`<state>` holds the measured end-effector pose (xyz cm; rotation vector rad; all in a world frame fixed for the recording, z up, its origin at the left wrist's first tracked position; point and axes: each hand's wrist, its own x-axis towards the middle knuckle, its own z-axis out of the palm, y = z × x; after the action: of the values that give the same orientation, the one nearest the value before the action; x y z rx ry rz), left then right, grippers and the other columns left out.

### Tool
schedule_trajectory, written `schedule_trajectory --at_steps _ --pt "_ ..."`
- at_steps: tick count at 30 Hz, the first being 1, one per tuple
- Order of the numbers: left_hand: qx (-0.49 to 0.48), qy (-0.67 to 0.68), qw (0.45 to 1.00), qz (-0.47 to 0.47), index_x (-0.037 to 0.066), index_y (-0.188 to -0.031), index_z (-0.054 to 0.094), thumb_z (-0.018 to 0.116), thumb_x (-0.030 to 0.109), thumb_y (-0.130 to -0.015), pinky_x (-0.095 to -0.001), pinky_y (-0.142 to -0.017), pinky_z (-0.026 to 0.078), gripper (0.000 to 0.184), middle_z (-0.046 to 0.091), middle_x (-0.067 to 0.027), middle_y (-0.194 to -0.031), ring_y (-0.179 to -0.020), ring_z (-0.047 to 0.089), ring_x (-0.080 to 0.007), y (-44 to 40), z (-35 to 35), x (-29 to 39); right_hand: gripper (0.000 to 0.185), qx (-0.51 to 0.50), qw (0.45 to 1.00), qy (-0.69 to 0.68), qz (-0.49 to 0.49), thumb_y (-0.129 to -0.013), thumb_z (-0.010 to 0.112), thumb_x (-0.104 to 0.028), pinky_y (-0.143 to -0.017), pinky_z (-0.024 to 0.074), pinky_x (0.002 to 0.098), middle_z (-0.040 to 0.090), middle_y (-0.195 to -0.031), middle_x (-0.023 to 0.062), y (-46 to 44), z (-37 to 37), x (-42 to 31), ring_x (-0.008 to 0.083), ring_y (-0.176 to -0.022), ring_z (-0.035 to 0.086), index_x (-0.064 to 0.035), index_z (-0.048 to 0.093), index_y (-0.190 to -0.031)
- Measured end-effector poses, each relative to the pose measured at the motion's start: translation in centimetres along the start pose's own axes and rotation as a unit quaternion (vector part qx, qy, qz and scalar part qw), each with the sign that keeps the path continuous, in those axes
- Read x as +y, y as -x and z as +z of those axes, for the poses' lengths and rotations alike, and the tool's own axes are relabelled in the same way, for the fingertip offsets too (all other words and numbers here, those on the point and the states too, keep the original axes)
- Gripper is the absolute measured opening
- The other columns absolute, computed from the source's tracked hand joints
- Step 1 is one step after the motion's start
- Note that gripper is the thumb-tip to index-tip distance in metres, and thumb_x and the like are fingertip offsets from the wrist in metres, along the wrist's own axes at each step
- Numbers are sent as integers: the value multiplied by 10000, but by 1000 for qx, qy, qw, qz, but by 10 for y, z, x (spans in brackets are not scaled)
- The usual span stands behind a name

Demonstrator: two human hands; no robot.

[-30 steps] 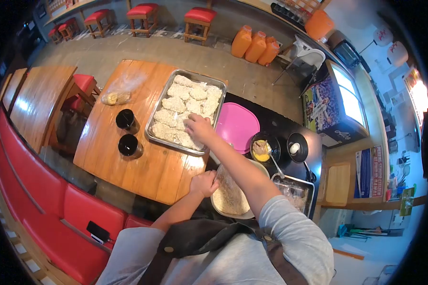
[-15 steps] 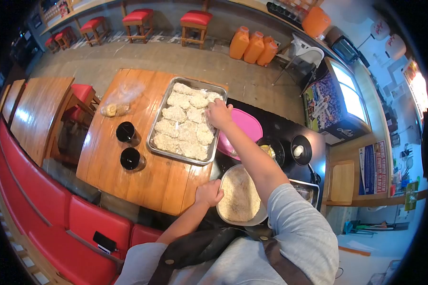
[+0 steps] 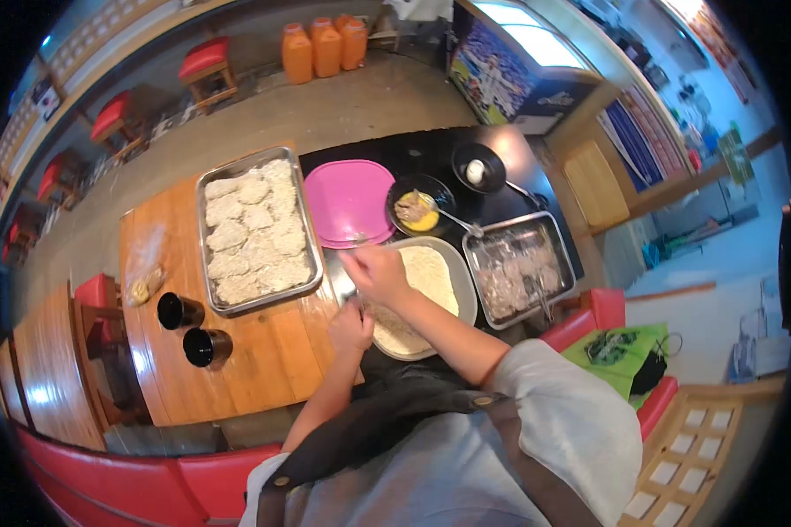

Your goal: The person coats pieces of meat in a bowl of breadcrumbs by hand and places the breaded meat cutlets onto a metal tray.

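Observation:
My right hand (image 3: 376,274) is over the upper left rim of a pale tub (image 3: 468,285) of breadcrumbs (image 3: 431,279). Its fingers are curled, and what they hold, if anything, is hidden. Just below it, my left hand (image 3: 351,327) is closed at the tub's left rim. Left of both hands, a metal tray (image 3: 312,279) holds rows of crumb-coated pieces (image 3: 253,230). Behind the tub, a black bowl (image 3: 395,189) contains yellow egg mixture, a piece of meat (image 3: 410,208) and a spoon (image 3: 457,221). To the right, another metal tray (image 3: 561,246) holds raw meat pieces (image 3: 518,277).
A pink lid (image 3: 350,200) lies between the coated tray and bowl. A black pan (image 3: 492,176) with a white egg-like item sits at the back. Two dark cups (image 3: 180,310) and a plastic bag (image 3: 147,285) stand left. Red seating (image 3: 224,479) runs along the near side.
My right hand has left the coated pieces in the tray and come back beside my left hand at the tub. My view has turned right, bringing the raw meat tray fully into sight.

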<state>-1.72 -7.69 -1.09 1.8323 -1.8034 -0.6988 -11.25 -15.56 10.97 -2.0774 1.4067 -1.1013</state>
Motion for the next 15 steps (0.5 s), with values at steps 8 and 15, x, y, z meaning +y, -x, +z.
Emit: schedule_trajectory --at_steps 8,15 --pt "49 31 998 28 55 -739 495 502 268 -760 -457 -565 417 215 558 -165 -674 -642 559 -358 3 -5 13 137 53 992 -25 111 -757 614 -158 -713 464 392 594 -802 173 112 -36 65 317 -794 579 -24 637 -735" --pt "43 36 998 35 39 -767 520 488 275 -792 -456 -560 408 239 555 -173 -684 -654 554 -363 4 -9 10 128 -24 986 130 97 -700 640 -143 -682 472 400 592 -734 163 85 -61 118 316 -720 586 -15 640 -688"
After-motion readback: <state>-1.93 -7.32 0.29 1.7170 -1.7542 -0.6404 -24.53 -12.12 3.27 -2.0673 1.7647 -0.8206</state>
